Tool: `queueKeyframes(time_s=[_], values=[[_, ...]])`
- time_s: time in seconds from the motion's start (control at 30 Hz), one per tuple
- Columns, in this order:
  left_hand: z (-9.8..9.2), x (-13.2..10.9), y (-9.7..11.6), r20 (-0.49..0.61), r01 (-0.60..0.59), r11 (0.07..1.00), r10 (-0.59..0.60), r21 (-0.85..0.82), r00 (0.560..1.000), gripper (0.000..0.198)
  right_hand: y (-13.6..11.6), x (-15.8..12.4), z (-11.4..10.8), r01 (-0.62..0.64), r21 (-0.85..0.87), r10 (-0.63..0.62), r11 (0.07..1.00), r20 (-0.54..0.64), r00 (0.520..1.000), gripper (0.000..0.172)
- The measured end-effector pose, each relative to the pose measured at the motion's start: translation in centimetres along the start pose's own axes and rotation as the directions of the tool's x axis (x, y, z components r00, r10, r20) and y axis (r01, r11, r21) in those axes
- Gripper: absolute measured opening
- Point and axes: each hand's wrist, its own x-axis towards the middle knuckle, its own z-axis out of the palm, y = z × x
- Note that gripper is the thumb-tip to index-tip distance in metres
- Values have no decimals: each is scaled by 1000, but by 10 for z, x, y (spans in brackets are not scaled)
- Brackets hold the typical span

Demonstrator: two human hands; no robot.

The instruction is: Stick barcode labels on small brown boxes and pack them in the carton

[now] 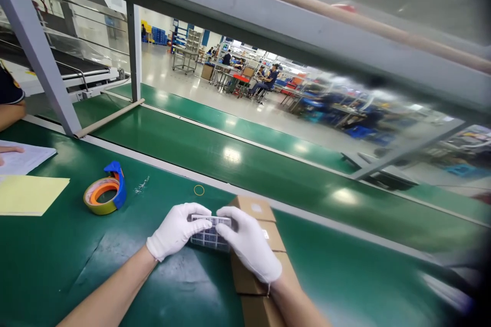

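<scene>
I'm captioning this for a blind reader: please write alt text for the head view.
A white-gloved left hand and right hand hold a small see-through gridded item at a green work surface. A row of cardboard boxes sits on the right; a tape roll lies to the left.

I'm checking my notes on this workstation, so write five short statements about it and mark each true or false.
1. The left hand and right hand both hold the gridded pack. True.
2. Both of these hands are ungloved. False: each wears a white glove.
3. The tape roll lies to the right of the cardboard boxes. False: the tape roll is on the left, well apart from the boxes.
4. A thin yellow ring lies on the green surface, touching neither gloved hand. True.
5. The yellow sheet lies on top of the boxes. False: it is at the left edge of the view, away from them.
</scene>
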Motion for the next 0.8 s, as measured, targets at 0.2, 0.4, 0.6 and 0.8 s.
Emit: queueKeyframes(time_s=[0.2,0.4,0.6,0.8], values=[[3,-2,4,1,20,997,-20,80,1000,29,1,-1,-1,-24,-40,23,999,-24,999,9],[2,-2,2,5,36,997,-37,69,999,28,2,-3,0,-66,-39,65,997,-25,998,10],[-3,0,-5,-26,32,999,-31,29,999,30,6,-4,-1,112,-147,-136,983,-160,978,15],[-4,3,-5,-50,37,999,-36,14,998,31,12,-3,-1,320,-320,-392,892,-193,899,19]])
